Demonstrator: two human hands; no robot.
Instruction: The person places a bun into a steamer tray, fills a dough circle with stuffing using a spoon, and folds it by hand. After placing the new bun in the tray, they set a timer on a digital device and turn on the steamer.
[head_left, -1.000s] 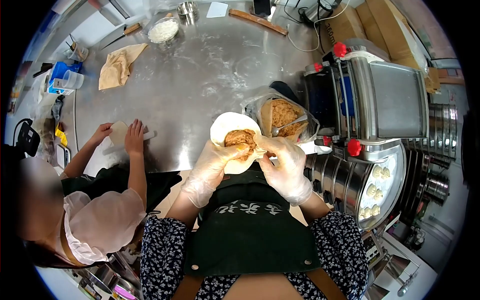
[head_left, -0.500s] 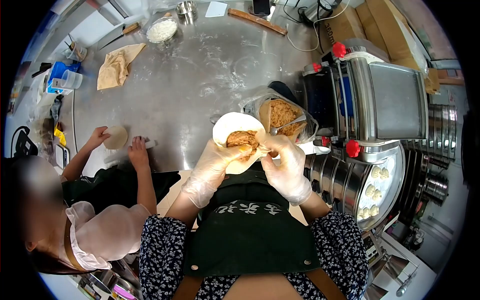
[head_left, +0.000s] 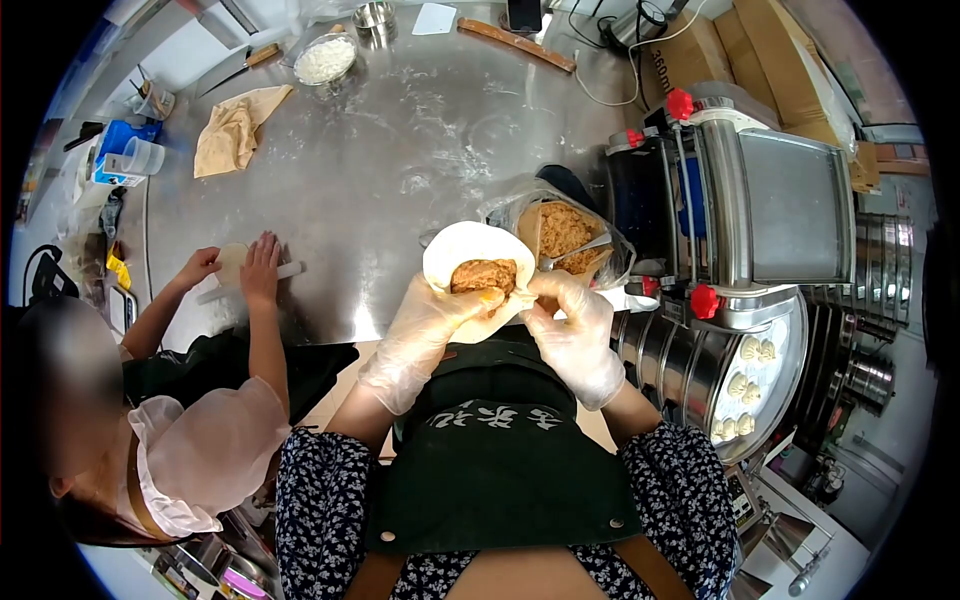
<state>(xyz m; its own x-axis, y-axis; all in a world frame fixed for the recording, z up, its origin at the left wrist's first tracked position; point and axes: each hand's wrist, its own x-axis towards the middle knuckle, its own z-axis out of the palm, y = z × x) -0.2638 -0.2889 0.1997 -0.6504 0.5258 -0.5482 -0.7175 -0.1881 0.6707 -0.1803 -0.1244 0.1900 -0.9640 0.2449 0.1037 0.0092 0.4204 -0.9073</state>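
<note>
Between my gloved hands is a round dough wrapper [head_left: 465, 240] with a mound of brown filling [head_left: 484, 276] in its middle. My left hand [head_left: 425, 325] cups it from the left and below, its thumb lying on the filling. At the wrapper's right edge my right hand [head_left: 575, 335] pinches the dough into a small gathered fold. Just beyond, a plastic-lined container of filling [head_left: 565, 228] stands with a metal spoon or spatula [head_left: 578, 250] stuck in it. The underside of the wrapper is hidden by my left hand.
At left, a co-worker's hands [head_left: 260, 268] work a dough round with a rolling pin [head_left: 290, 270]. A dough roller machine [head_left: 790, 200] stands right, above a steamer tray [head_left: 775, 395] holding several buns. A cloth [head_left: 230, 135] and a bowl of white stuff [head_left: 325, 62] lie farther back.
My right fingers have shifted slightly along the pinched edge, and the wrapper's right side is drawn in more. The co-worker's right hand has moved up and left onto the dough round and pin.
</note>
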